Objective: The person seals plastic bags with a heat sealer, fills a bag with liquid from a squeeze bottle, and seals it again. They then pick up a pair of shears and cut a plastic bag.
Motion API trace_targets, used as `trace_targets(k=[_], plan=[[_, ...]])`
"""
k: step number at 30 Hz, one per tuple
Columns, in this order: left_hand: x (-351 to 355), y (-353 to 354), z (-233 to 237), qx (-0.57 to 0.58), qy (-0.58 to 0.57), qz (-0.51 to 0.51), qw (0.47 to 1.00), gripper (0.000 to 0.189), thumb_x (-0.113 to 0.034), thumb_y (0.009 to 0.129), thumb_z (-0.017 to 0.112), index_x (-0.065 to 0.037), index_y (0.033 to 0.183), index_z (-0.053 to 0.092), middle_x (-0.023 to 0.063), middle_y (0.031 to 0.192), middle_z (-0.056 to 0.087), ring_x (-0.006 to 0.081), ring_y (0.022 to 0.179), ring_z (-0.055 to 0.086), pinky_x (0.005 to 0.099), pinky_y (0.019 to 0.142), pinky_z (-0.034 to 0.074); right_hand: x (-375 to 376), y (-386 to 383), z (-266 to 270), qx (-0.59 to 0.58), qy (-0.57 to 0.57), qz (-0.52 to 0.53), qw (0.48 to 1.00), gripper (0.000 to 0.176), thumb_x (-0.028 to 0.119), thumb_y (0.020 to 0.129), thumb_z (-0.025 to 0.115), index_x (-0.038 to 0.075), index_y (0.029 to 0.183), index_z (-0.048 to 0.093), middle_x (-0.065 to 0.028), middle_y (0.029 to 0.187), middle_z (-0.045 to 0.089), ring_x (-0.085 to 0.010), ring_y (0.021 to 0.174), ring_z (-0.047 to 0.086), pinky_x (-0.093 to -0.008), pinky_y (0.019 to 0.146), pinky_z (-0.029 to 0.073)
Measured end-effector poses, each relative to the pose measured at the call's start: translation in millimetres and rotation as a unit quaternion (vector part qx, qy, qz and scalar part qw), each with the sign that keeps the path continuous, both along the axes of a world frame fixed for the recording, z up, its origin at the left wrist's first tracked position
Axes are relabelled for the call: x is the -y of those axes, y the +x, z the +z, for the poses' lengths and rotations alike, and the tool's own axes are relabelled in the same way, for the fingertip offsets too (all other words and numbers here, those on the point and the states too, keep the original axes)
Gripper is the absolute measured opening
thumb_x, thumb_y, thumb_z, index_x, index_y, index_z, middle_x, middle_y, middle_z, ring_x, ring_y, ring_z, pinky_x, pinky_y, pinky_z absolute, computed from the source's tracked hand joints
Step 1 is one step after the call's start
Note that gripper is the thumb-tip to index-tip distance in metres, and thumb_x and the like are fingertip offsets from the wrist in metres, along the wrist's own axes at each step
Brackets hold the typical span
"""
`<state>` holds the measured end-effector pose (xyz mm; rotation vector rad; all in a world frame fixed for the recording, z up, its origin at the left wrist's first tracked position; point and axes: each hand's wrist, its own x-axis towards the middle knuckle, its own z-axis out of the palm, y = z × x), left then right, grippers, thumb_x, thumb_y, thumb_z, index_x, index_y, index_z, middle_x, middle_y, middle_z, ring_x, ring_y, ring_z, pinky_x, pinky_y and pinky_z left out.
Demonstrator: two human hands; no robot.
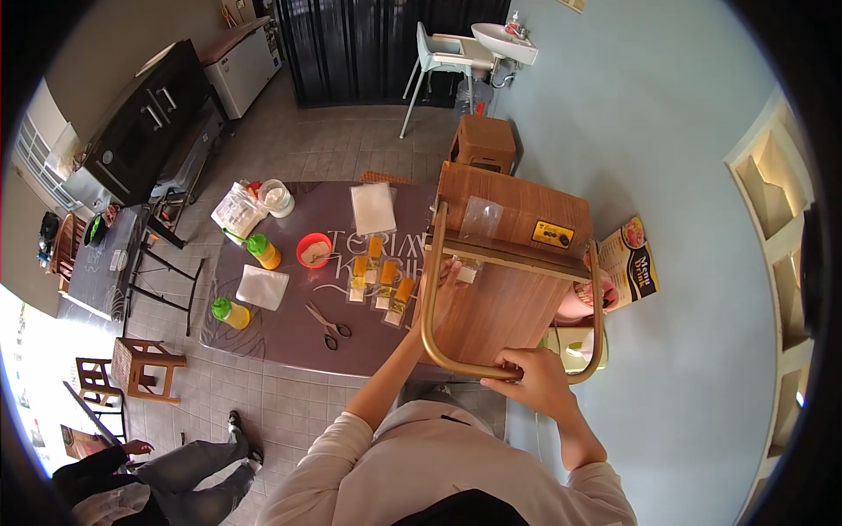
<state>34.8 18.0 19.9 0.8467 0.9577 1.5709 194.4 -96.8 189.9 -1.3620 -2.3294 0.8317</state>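
A wood-patterned sealing machine (pixel 517 307) with a brass-coloured bar handle (pixel 431 298) stands at the table's right end. My right hand (pixel 537 379) is wrapped round the front of that handle. At the machine's left side, under the handle, my left hand (pixel 445 282) pinches a small clear packet (pixel 467 271) by the machine's edge. Its contents are hard to make out. Left of that hand, several small sachets (pixel 388 273) with orange and pale contents lie on the dark table (pixel 289 337). A piece of clear plastic (pixel 481 217) rests on the machine's top.
Black-handled scissors (pixel 330 330), a red bowl (pixel 314 251) of powder, two green-topped bottles (pixel 231 314) (pixel 263 252), a white tub (pixel 276 199) and plastic sheets (pixel 261 287) share the table. A menu card (pixel 633 263) leans by the wall. Another person's legs (pixel 197 465) show lower left.
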Motion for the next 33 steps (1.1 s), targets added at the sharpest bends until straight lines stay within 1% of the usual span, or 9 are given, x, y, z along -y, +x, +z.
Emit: trace_targets(k=[3,6,10,12,19,21,25,28,33], plan=[[2,0,-1,-0.017,-0.024,-0.016,0.999,0.02,-0.02,0.088,0.051,-0.001,0.094,0.052,0.0066,0.088,0.057,0.0126,0.076,0.057,0.0259,0.064,0.052,-2,2,8,-0.006,-0.005,0.012,1.0,0.024,0.026,0.067,0.071,0.006,0.072,0.058,-0.0054,0.06,0.058,-0.0216,0.053,0.057,-0.0302,0.049,0.042],[1,2,-5,-0.009,-0.028,0.007,1.0,0.021,-0.018,0.087,0.052,0.001,0.095,0.054,0.0073,0.087,0.058,0.0128,0.074,0.058,0.0261,0.062,0.053,-2,4,36,-0.008,0.082,0.01,0.997,0.023,0.026,0.067,0.072,0.007,0.072,0.059,-0.004,0.059,0.057,-0.0197,0.051,0.056,-0.0302,0.048,0.042],[0,3,-7,-0.028,-0.012,0.037,0.999,0.024,-0.019,0.086,0.055,0.004,0.091,0.055,0.008,0.082,0.06,0.0123,0.069,0.059,0.0239,0.057,0.053,-32,5,80,0.01,0.399,0.001,0.917,0.026,0.029,0.062,0.075,0.01,0.071,0.06,0.0009,0.06,0.058,-0.0118,0.044,0.05,-0.0267,0.044,0.032],[1,2,-8,-0.004,0.008,0.016,1.0,0.024,-0.018,0.086,0.054,0.005,0.092,0.056,0.0075,0.081,0.06,0.0113,0.069,0.059,0.0242,0.057,0.053,-52,1,99,0.035,0.488,-0.022,0.872,0.027,0.032,0.063,0.073,0.011,0.071,0.06,0.0024,0.06,0.058,-0.0109,0.045,0.047,-0.0263,0.048,0.029],[2,3,-3,-0.011,-0.006,0.032,0.999,0.027,-0.019,0.086,0.055,0.007,0.093,0.056,0.0072,0.079,0.061,0.0103,0.07,0.059,0.0236,0.058,0.053,-78,-1,119,0.024,0.439,-0.03,0.898,0.026,0.027,0.064,0.072,0.008,0.072,0.058,0.0008,0.059,0.054,-0.0134,0.044,0.037,-0.0265,0.054,0.027],[2,3,-1,-0.009,-0.009,0.031,0.999,0.027,-0.019,0.086,0.055,0.007,0.093,0.056,0.0072,0.079,0.061,0.0102,0.07,0.059,0.0236,0.058,0.053,-71,-2,116,0.016,0.42,-0.032,0.907,0.025,0.033,0.065,0.07,0.011,0.07,0.059,0.0028,0.062,0.059,-0.011,0.049,0.047,-0.0273,0.052,0.026],[1,2,0,-0.003,0.0,0.024,1.0,0.026,-0.019,0.086,0.055,0.007,0.092,0.056,0.007,0.079,0.061,0.0098,0.069,0.058,0.0234,0.058,0.053,-62,0,112,0.006,0.402,-0.017,0.915,0.024,0.031,0.066,0.071,0.01,0.07,0.059,0.0017,0.062,0.059,-0.0121,0.047,0.047,-0.0266,0.049,0.029],[2,4,4,-0.005,0.009,0.035,0.999,0.025,-0.018,0.087,0.054,0.006,0.092,0.057,0.0069,0.078,0.061,0.0095,0.069,0.058,0.0235,0.058,0.053,-55,-3,110,-0.046,0.333,-0.021,0.942,0.024,0.028,0.067,0.071,0.008,0.071,0.059,0.0001,0.061,0.058,-0.0139,0.046,0.048,-0.0254,0.044,0.033],[-1,4,-11,-0.055,0.021,0.07,0.996,0.025,-0.019,0.086,0.055,0.006,0.092,0.057,0.0085,0.077,0.061,0.0118,0.067,0.059,0.0242,0.053,0.053,-32,0,100,0.033,0.179,0.018,0.983,0.025,0.029,0.07,0.068,0.007,0.075,0.058,-0.0035,0.061,0.055,-0.0189,0.049,0.052,-0.0279,0.045,0.037]])
